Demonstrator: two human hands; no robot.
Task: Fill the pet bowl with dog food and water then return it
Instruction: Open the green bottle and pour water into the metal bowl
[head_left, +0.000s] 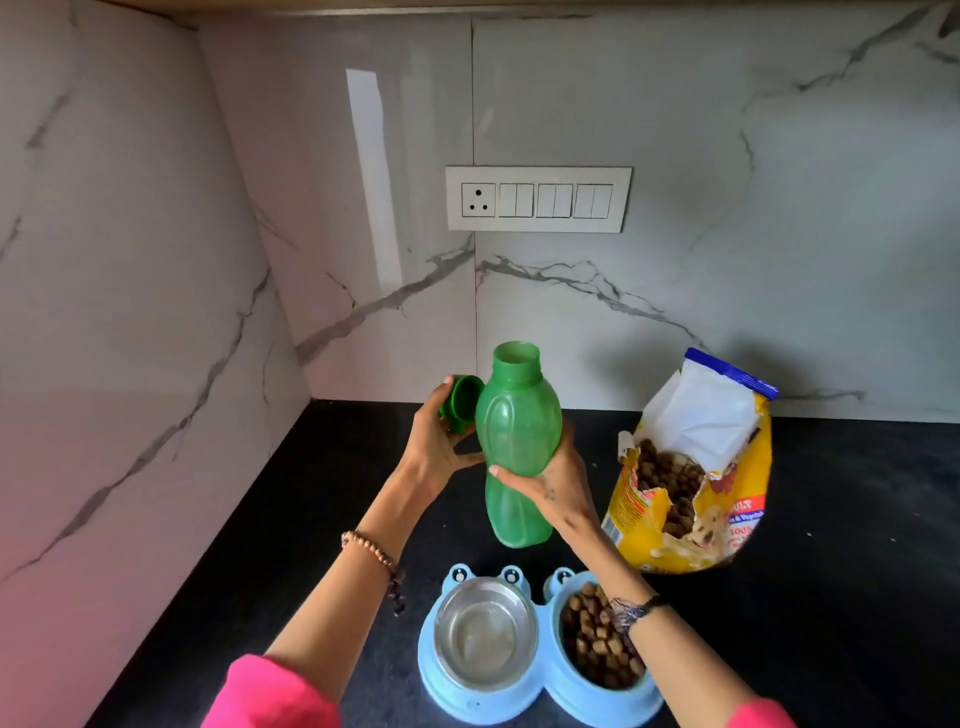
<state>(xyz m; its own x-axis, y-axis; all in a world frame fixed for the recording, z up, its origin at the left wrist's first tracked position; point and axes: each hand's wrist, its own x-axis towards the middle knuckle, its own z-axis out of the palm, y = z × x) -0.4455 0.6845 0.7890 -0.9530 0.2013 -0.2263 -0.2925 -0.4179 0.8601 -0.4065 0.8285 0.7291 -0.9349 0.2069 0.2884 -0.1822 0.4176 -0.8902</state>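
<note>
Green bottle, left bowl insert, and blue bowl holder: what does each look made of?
The green bottle looks like translucent plastic: light passes softly through its ribbed wall. The left bowl insert looks like polished metal, probably stainless steel, given its grey mirror-like reflections. The blue holder looks like moulded matte plastic, with smooth rounded edges and frog-eye bumps.

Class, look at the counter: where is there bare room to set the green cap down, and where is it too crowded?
Bare black counter lies left of the left hand, up to the marble side wall. More lies right of the dog food bag. Crowded: the middle, where the green bottle, the right hand, the bag and the blue pet bowl sit close.
</note>
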